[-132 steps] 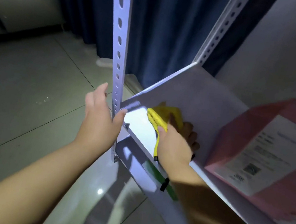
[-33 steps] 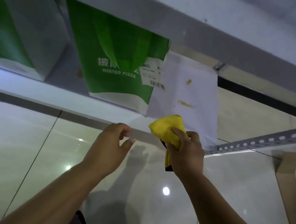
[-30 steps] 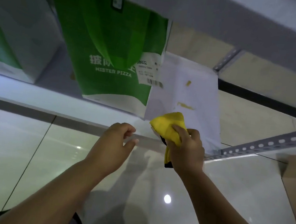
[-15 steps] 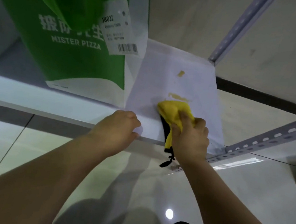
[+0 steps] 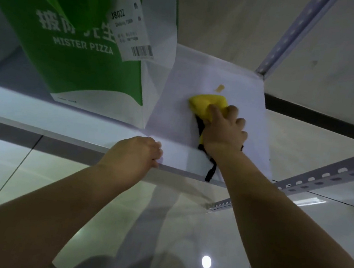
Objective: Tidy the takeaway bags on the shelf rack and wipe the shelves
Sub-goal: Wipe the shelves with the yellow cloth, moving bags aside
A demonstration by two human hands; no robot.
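The white shelf (image 5: 202,74) runs from 9 o'clock to 3 o'clock across your view. A green takeaway bag (image 5: 69,52) stands directly on it at 11 o'clock, with its base close to the front edge. At 1 o'clock, on the bare panel just beside the bag, lies a yellow cloth (image 5: 207,104). Your right hand (image 5: 223,131) grips it and presses it to the surface. A small tan smear (image 5: 219,87) sits on the panel at the cloth's 12 o'clock, just beyond it. Your left hand (image 5: 133,157) grips the shelf's front edge near centre.

One green bag (image 5: 72,30), one yellow cloth (image 5: 204,103), one stain (image 5: 219,88), one shelf (image 5: 39,111), one left hand (image 5: 132,157), one right hand (image 5: 223,131).
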